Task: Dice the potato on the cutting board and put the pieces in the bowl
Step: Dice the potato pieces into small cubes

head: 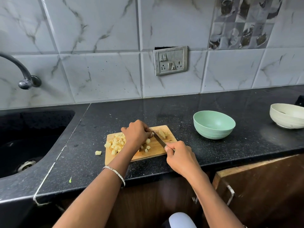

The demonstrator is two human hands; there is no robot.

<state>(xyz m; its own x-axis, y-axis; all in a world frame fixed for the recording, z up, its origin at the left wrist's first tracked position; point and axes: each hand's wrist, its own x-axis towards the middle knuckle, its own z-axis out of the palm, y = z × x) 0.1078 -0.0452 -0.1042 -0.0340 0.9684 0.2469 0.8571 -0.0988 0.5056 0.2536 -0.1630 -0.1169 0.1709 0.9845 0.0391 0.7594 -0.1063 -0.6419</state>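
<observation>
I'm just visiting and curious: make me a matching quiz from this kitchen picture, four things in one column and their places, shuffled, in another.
1 pale green round bowl
2 cream round bowl
3 stray yellow potato cube
4 steel kitchen knife

a on the black counter, left of the wooden cutting board
b gripped by the right hand
c far right edge of the counter
d empty, just right of the board

Pairs: 1-d, 2-c, 3-a, 4-b
</observation>
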